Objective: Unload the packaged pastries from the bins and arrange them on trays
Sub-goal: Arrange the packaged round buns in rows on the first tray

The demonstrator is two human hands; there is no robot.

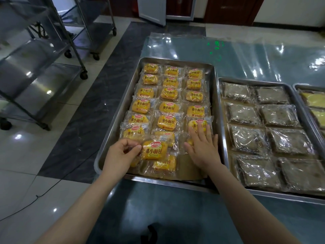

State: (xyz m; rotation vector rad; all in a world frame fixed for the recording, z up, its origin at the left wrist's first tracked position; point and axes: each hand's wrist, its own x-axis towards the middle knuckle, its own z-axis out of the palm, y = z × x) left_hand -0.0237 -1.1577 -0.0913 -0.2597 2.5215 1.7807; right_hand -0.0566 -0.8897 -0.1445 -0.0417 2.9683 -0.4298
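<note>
While the left hand (123, 153) pinches the clear wrapper edge of a yellow pastry packet (154, 150) between thumb and curled fingers, the right hand (202, 147) lies flat, its fingers straight and spread. The right fingertips rest on another packet (194, 124) in the right-hand column. The pinched packet sits at the near end of the middle column and overlaps the packets just behind and in front of it.

Both hands work inside a steel tray (177, 61) that holds three columns of the same yellow packets running away from the person. A bare patch of the tray floor shows at its near right corner, beside the right wrist.

Just to the right, almost touching, a second tray (255, 82) carries two columns of dark pastries (244, 115) in clear wrap. A third tray (307, 86) with pale yellow pieces shows at the right edge of the view.

All three trays stand on a glossy blue-green counter (175, 208). Wheeled metal racks (44, 67) stand on the tiled floor (21, 191) to the left.
</note>
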